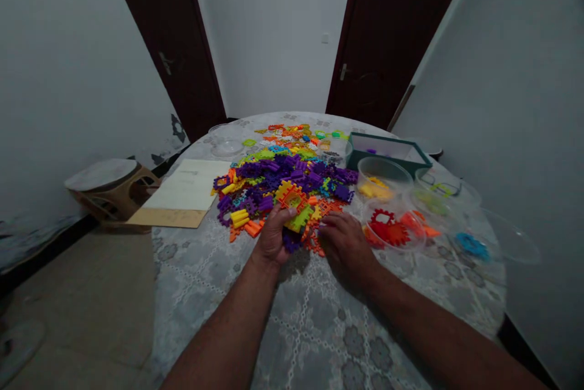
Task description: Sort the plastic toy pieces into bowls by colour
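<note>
My left hand [274, 236] is closed around a small build of interlocking plastic pieces [300, 218]; orange, yellow-green and dark purple parts show in it. My right hand [344, 243] rests just right of it, at the near edge of the loose pieces, with its fingers curled down. Its fingertips are partly hidden, so whether they pinch a piece does not show. A large pile of mostly purple pieces [274, 174] lies right behind both hands. Flat orange pieces [331, 206] lie beside the right hand's fingers.
Round clear tubs with red gear pieces [387, 232] and yellow pieces [376, 188] stand to the right. Behind them is a dark green box [387, 153]. Blue pieces [472, 245] sit far right. An open notebook [182, 186] overhangs the table's left edge.
</note>
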`<action>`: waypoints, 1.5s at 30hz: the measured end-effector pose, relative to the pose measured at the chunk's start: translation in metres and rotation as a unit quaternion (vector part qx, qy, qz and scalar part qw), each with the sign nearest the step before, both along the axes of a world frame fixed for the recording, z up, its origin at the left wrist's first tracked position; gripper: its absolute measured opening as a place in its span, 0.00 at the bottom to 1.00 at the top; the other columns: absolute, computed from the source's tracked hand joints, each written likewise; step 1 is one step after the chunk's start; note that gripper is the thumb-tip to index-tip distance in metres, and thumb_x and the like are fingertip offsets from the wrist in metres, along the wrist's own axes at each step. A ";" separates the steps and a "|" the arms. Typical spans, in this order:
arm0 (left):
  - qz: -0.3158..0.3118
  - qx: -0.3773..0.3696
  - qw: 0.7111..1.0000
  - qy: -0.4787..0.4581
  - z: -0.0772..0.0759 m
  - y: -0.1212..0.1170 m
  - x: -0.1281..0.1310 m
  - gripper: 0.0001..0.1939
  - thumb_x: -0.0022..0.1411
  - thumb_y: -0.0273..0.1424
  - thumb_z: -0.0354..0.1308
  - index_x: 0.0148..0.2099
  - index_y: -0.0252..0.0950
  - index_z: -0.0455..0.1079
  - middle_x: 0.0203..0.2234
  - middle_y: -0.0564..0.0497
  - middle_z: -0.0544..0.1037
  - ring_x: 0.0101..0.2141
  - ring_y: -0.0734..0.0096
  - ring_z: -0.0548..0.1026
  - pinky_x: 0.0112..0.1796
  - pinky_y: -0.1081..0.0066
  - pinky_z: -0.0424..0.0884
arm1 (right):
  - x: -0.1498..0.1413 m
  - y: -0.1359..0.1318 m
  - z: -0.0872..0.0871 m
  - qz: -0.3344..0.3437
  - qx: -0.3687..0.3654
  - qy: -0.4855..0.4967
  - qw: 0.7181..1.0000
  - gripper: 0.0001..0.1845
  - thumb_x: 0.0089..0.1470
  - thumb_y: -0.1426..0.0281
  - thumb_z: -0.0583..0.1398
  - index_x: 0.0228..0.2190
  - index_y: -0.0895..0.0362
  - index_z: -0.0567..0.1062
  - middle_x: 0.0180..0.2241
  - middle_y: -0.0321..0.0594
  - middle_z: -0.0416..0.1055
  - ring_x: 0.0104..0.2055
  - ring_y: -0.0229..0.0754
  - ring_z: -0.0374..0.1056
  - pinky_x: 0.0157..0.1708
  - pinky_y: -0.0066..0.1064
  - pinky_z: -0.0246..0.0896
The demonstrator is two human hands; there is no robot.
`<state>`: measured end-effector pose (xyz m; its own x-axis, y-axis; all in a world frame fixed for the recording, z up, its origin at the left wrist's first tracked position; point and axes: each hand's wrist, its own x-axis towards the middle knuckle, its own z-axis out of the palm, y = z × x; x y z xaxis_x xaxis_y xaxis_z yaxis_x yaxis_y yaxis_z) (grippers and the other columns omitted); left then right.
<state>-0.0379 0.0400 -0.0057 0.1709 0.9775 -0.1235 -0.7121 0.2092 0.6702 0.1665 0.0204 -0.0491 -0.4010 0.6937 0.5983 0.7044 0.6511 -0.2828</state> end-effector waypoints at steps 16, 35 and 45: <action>-0.130 0.031 0.988 0.078 -0.002 0.000 0.001 0.23 0.56 0.27 0.70 0.55 0.37 0.76 0.43 0.42 0.85 0.35 0.58 0.84 0.37 0.62 0.82 | 0.005 -0.017 0.023 -0.021 0.075 0.122 0.989 0.35 0.68 0.77 0.55 0.72 0.46 0.58 0.61 0.50 0.72 0.63 0.53 0.70 0.61 0.54 0.72; -0.129 -0.006 0.986 0.109 -0.006 0.005 0.004 0.20 0.52 0.28 0.71 0.48 0.35 0.78 0.37 0.43 0.85 0.31 0.62 0.82 0.33 0.66 0.80 | 0.105 0.033 0.132 -0.173 -0.051 0.005 0.984 0.15 0.66 0.64 0.58 0.47 0.54 0.83 0.43 0.44 0.84 0.41 0.49 0.80 0.47 0.40 0.75; -0.138 0.010 0.985 0.105 -0.013 0.007 0.006 0.21 0.54 0.28 0.69 0.51 0.36 0.77 0.41 0.42 0.85 0.36 0.59 0.84 0.37 0.64 0.80 | 0.134 0.111 0.148 -0.278 0.011 0.035 0.960 0.25 0.61 0.72 0.58 0.59 0.60 0.77 0.53 0.53 0.81 0.51 0.54 0.79 0.57 0.48 0.71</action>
<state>-0.0324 0.0467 -0.0187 0.4036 0.8997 -0.1662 -0.4744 0.3611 0.8028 0.3009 0.1310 0.0991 0.0692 0.7762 0.6267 0.9247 0.1857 -0.3322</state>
